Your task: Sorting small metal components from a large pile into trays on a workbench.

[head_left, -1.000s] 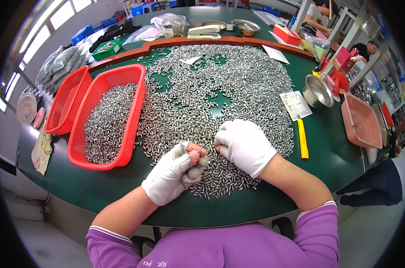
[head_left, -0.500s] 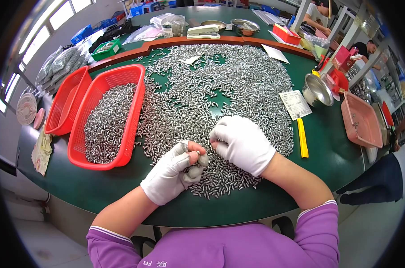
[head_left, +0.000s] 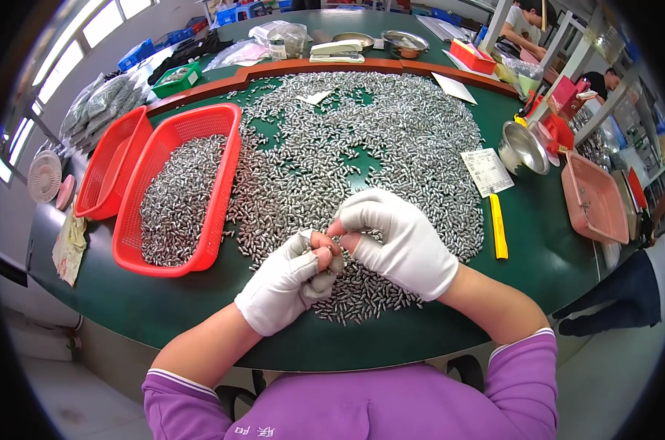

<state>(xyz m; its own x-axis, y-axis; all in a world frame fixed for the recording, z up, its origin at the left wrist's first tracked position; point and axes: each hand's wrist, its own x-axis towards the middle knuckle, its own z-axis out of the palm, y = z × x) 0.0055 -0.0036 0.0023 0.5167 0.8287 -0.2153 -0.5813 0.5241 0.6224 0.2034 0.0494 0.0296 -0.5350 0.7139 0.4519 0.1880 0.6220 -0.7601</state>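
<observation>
A broad layer of small silver metal pieces [head_left: 428, 158], slim and bullet-shaped, covers the middle of the green table. Just above its near part, my two gloved hands meet almost fingertip to fingertip. My left hand [head_left: 288, 282] is closed, thumb against curled fingers, with a small silver metal piece showing at the tips; the rest of its grasp is hidden. From the right, my right hand [head_left: 398, 238] pinches thumb and forefinger together close to the left fingertips. Whatever lies in that pinch is too small to make out. Both white gloves leave some fingertips bare.
To the left, a red basket [head_left: 233, 158] holds more metal pieces, with another red basket [head_left: 97, 209] beside it. A yellow-handled cutter [head_left: 499, 227], a printed slip [head_left: 486, 172], a steel bowl [head_left: 521, 150] and a pink tray [head_left: 593, 231] lie right. A brown wooden rail [head_left: 273, 71] edges the back.
My right hand has moved left and its thumb and forefinger have come to my left fingertips. My left hand has stayed nearly in place.
</observation>
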